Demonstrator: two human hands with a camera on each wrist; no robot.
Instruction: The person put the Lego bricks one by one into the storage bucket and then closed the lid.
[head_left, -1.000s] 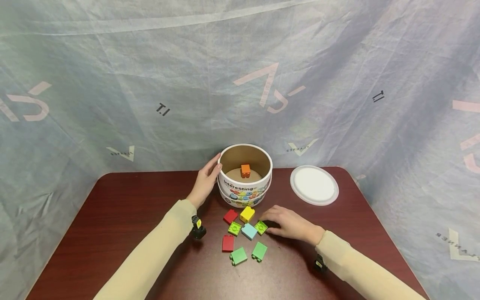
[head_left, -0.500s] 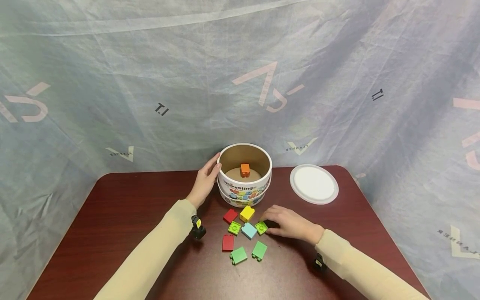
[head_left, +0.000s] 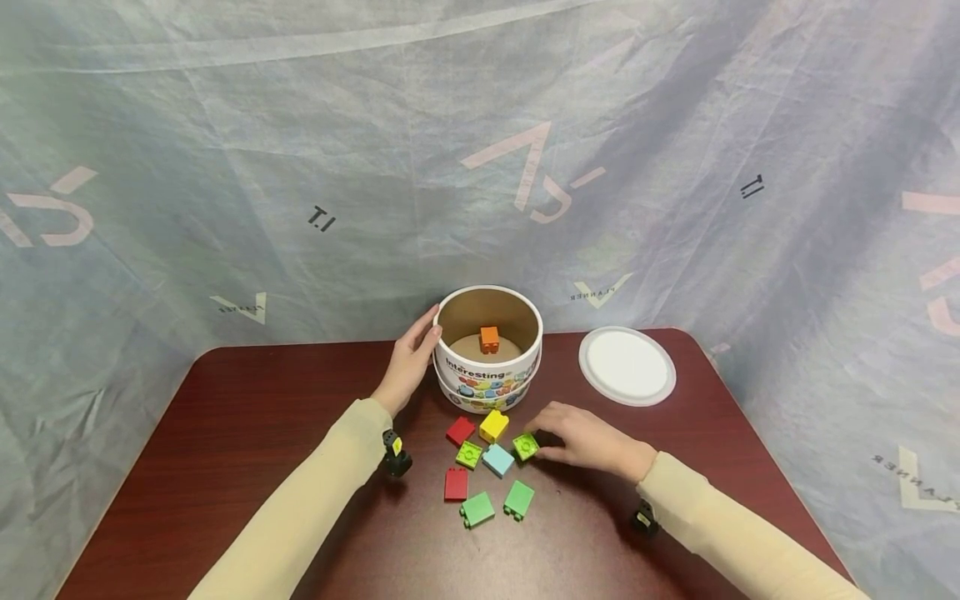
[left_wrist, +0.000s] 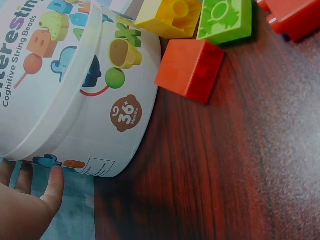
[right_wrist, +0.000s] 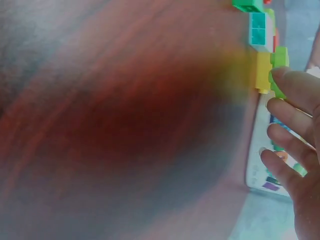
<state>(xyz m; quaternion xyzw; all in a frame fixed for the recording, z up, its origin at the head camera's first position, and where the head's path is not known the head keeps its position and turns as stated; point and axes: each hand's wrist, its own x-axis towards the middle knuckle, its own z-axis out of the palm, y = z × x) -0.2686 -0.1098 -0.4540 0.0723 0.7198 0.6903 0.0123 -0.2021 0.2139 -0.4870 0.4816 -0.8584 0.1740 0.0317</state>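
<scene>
In the head view, a dark red table (head_left: pixel 262 450) stood before a creased, printed grey sheet (head_left: pixel 375 167); at the far middle, the left hand (head_left: pixel 403 371) rested, fingers extended, against the left wall of a white bucket (head_left: pixel 463 373); a white lid (head_left: pixel 627 366) lay far right; the right hand (head_left: pixel 585 437) pinched a lime-green brick (head_left: pixel 526 447) just right of a light-blue brick (head_left: pixel 498 460); in the left wrist view, light glossed the table's grain; in the right wrist view, the table blurred beside the lime-green brick.

Fingers (right_wrist: pixel 292 117) hold lime block (right_wrist: pixel 280 56); yellow block (right_wrist: pixel 262 74), blue block (right_wrist: pixel 258 30), white bucket (right_wrist: pixel 259 137) near
</scene>
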